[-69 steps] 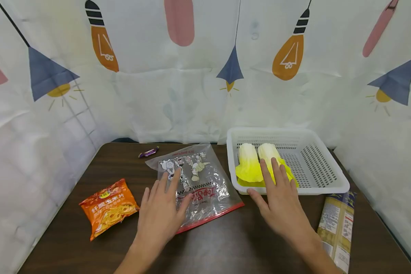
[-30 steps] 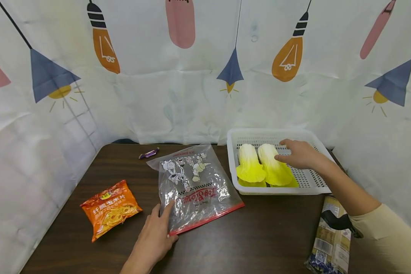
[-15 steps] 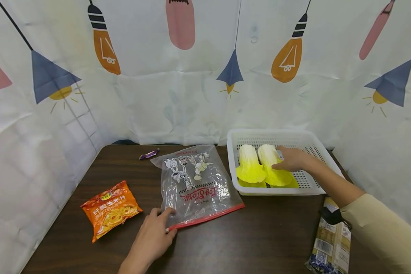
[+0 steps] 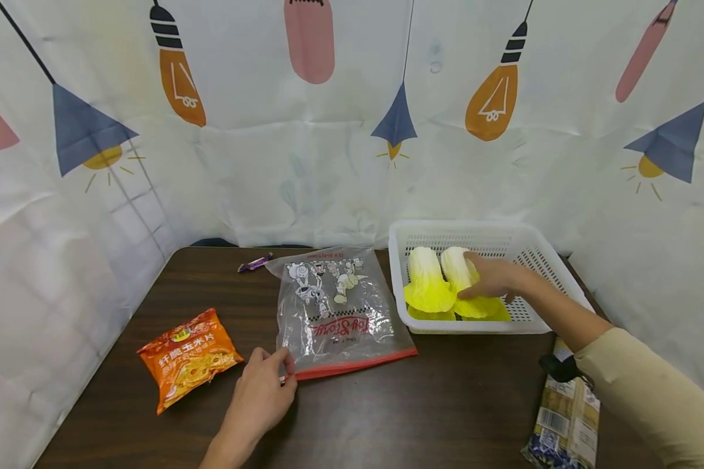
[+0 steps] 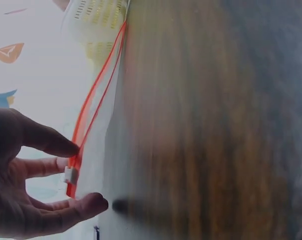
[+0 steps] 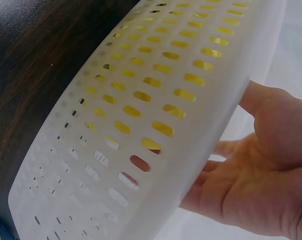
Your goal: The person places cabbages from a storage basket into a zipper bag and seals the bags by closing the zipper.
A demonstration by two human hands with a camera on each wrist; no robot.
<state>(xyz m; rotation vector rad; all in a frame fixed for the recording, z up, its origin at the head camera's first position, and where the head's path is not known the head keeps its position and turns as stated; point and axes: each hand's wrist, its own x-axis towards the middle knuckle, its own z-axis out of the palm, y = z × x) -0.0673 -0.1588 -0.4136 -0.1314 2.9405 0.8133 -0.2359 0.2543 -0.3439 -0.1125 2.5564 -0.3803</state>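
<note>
My left hand (image 4: 264,391) pinches the left end of the red zip edge of a clear zip bag (image 4: 334,326). In the left wrist view, a white slider (image 5: 70,175) sits between the fingers on the red strip (image 5: 93,95), whose two lines stand apart. The bag has cartoon figures printed on it. My right hand (image 4: 493,277) reaches into the white basket (image 4: 540,326) and grips the right-hand napa cabbage (image 4: 463,277), white at the top and yellow below. Another napa cabbage (image 4: 425,280) lies to its left. From the right wrist, the basket wall (image 6: 155,110) hides the fingertips.
An orange snack bag (image 4: 190,361) lies left of the left hand. A purple-wrapped candy (image 4: 255,262) lies at the back of the dark table (image 4: 434,404). Beneath the right forearm is a long tan packet (image 4: 566,417). A printed curtain (image 4: 328,176) hangs behind.
My right hand has moved over the basket and left onto the right-hand cabbage. My left hand has come down to the bag's zip corner, and the bag has turned slightly, its red edge now more level.
</note>
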